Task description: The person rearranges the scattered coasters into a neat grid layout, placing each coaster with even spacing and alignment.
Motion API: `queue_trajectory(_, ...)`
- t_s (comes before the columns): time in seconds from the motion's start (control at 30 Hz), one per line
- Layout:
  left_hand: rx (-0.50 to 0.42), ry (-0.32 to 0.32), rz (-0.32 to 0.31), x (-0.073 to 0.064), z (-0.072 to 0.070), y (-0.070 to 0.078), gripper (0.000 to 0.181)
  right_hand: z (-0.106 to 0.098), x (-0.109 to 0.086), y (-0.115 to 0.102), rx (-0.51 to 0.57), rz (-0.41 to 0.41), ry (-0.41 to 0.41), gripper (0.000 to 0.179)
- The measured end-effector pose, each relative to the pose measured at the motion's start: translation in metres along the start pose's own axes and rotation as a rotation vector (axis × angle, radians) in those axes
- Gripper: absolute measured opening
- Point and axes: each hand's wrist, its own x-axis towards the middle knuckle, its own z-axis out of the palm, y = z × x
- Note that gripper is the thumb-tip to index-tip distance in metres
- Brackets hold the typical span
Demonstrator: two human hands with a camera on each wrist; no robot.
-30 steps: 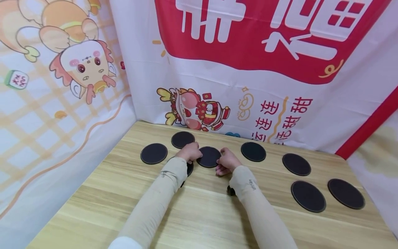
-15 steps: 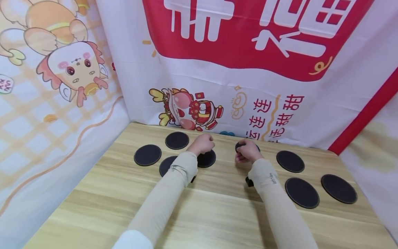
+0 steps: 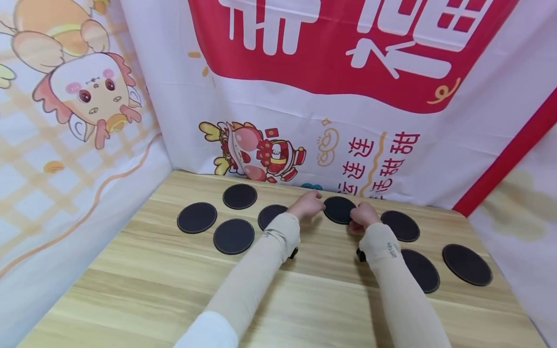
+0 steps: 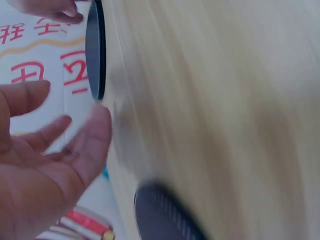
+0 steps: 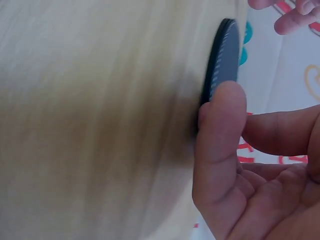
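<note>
Dark disc (image 3: 339,210) near the wooden table's (image 3: 313,314) far edge, between two hands.
Starting toward nine o'clock: four similar discs (image 3: 234,236), one partly behind the left sleeve (image 3: 257,270); then left hand (image 3: 307,204) at the dark disc's nine o'clock, fingers parted wide beside the rim, contact unclear; right hand (image 3: 364,216) at three o'clock, pinching the rim; beyond, between three and four, three more discs (image 3: 467,264).

Wooden table (image 3: 143,285); white cloth (image 3: 300,108) behind, red printed panel (image 3: 332,58); checked cartoon cloth (image 3: 74,150) left.
</note>
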Motion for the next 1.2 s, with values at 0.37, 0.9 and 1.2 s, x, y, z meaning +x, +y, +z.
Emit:
queue_trajectory(0.37, -0.168, 0.067, -0.125, 0.015, 0.026, 0.014, 0.067, -0.001, 0.001, 0.007, 0.059, 0.008, 0.0, 0.06)
queue_trajectory(0.9, -0.219, 0.302, -0.123, 0.023, 0.034, 0.002, 0.047, -0.003, 0.0, 0.017, 0.319, 0.009, -0.084, 0.035)
queue_trajectory(1.2, -0.277, 0.415, -0.109, 0.022, 0.03, 0.001, 0.034, -0.014, -0.003, 0.019, 0.487, -0.011, -0.233, 0.059)
